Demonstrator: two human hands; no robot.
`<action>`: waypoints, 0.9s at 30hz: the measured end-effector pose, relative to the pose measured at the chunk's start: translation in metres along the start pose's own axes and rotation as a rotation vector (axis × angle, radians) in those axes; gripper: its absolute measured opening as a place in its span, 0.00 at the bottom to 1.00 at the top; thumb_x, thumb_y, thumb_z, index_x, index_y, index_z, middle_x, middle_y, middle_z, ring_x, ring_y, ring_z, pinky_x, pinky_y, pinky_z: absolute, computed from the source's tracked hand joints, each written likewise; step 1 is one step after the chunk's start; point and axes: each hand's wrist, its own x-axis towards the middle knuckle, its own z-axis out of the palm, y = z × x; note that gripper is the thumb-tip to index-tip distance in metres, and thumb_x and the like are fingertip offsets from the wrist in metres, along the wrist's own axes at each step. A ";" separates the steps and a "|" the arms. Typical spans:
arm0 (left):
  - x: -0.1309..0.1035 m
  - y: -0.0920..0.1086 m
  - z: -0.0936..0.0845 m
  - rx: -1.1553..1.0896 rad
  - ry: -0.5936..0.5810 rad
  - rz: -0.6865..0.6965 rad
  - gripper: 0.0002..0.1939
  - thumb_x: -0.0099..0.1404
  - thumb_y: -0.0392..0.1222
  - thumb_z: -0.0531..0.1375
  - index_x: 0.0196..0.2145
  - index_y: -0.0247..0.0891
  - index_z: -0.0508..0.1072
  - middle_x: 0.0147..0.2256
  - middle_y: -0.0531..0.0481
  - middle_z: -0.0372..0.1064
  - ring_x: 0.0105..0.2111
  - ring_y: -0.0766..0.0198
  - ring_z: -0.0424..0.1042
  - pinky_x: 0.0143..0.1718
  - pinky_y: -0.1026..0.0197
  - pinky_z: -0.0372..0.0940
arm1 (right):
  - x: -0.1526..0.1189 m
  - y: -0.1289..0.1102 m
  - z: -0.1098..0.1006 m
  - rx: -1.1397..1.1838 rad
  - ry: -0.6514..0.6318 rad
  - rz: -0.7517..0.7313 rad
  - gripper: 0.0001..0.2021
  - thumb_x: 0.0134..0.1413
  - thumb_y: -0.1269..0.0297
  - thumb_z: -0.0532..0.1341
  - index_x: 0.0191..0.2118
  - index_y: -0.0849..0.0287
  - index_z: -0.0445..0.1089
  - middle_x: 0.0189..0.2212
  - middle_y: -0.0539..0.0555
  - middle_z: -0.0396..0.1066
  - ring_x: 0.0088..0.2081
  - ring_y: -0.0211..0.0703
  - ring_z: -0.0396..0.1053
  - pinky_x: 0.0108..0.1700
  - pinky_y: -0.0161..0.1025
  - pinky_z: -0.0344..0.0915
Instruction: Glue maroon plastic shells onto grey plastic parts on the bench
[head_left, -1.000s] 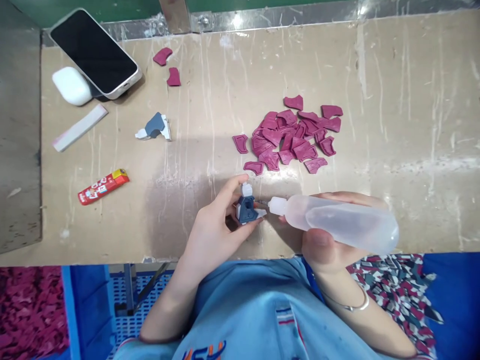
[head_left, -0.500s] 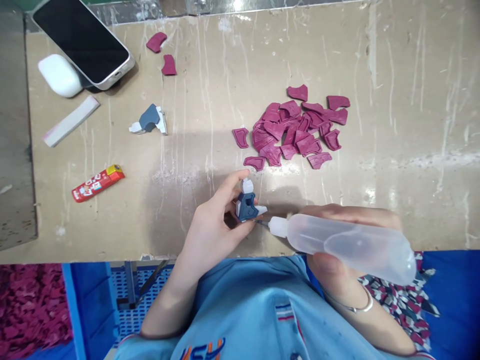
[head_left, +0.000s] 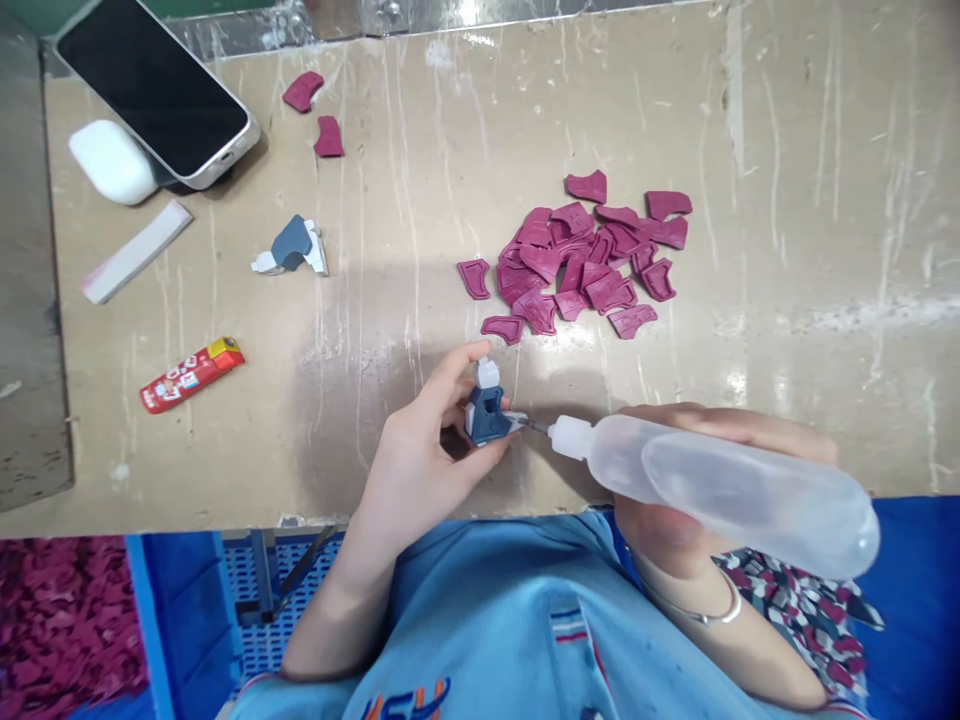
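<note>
My left hand (head_left: pixel 427 450) pinches a small blue-and-white plastic part (head_left: pixel 487 412) between thumb and fingers, just above the table's front area. In my right hand (head_left: pixel 667 530) lies a translucent squeeze bottle (head_left: pixel 720 490), tipped nearly level, with a white cap and a thin dark needle tip. The tip meets or almost meets the white prong on the right of the part; exact contact is hard to make out. Beyond my hands lies a loose pile of maroon plastic pieces (head_left: pixel 541 262). A similar blue-and-white part (head_left: pixel 292 243) rests on the table to the left.
At the back left are a phone (head_left: pixel 157 85), a white rounded case (head_left: pixel 114 162) and a pale strip (head_left: pixel 137 252). Nearer sits a red packet (head_left: pixel 192 376). Below the table edge stand a blue bin (head_left: pixel 184 620) and maroon pieces (head_left: pixel 67 620). A metal box (head_left: pixel 30 270) borders the left.
My right hand has shifted the bottle rightward, its tip going from the part's lower edge to the white prong. My left hand keeps its hold. The whole view has shifted slightly.
</note>
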 end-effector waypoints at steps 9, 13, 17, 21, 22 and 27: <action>0.000 0.000 -0.002 0.044 -0.011 0.024 0.33 0.63 0.35 0.71 0.64 0.47 0.75 0.41 0.56 0.85 0.33 0.65 0.83 0.41 0.65 0.78 | 0.021 -0.012 0.020 -0.129 -0.006 -0.378 0.15 0.61 0.45 0.72 0.47 0.46 0.81 0.23 0.47 0.75 0.17 0.42 0.69 0.15 0.41 0.65; 0.000 0.000 -0.002 0.041 -0.012 0.028 0.33 0.64 0.35 0.71 0.65 0.48 0.73 0.42 0.55 0.85 0.35 0.65 0.84 0.43 0.65 0.79 | 0.015 -0.011 0.019 -0.219 0.165 -0.347 0.19 0.58 0.39 0.73 0.43 0.48 0.82 0.28 0.50 0.77 0.24 0.47 0.75 0.21 0.44 0.72; 0.000 0.001 -0.002 0.061 -0.015 0.019 0.33 0.63 0.35 0.71 0.65 0.47 0.74 0.42 0.55 0.85 0.33 0.64 0.83 0.41 0.65 0.78 | 0.018 -0.014 0.021 -0.208 0.066 -0.386 0.17 0.62 0.43 0.71 0.47 0.47 0.79 0.26 0.48 0.76 0.21 0.44 0.73 0.19 0.42 0.70; 0.000 0.001 -0.002 0.063 -0.001 0.024 0.33 0.64 0.34 0.71 0.65 0.48 0.74 0.42 0.56 0.85 0.34 0.65 0.83 0.42 0.65 0.78 | 0.019 -0.008 0.021 -0.276 0.160 -0.444 0.18 0.61 0.40 0.70 0.45 0.48 0.78 0.29 0.49 0.75 0.23 0.45 0.73 0.20 0.43 0.70; 0.000 0.001 -0.002 0.061 0.002 0.025 0.33 0.64 0.35 0.72 0.65 0.48 0.74 0.42 0.56 0.85 0.34 0.65 0.84 0.43 0.65 0.79 | 0.018 -0.005 0.022 -0.294 0.208 -0.454 0.19 0.60 0.39 0.71 0.45 0.48 0.78 0.30 0.49 0.75 0.25 0.45 0.74 0.22 0.43 0.72; 0.000 -0.002 -0.002 0.056 -0.005 0.046 0.31 0.64 0.36 0.72 0.63 0.48 0.74 0.40 0.56 0.86 0.35 0.65 0.84 0.43 0.66 0.79 | 0.008 0.003 0.019 -0.169 0.280 -0.351 0.21 0.57 0.39 0.74 0.43 0.50 0.79 0.33 0.50 0.76 0.29 0.46 0.74 0.26 0.44 0.72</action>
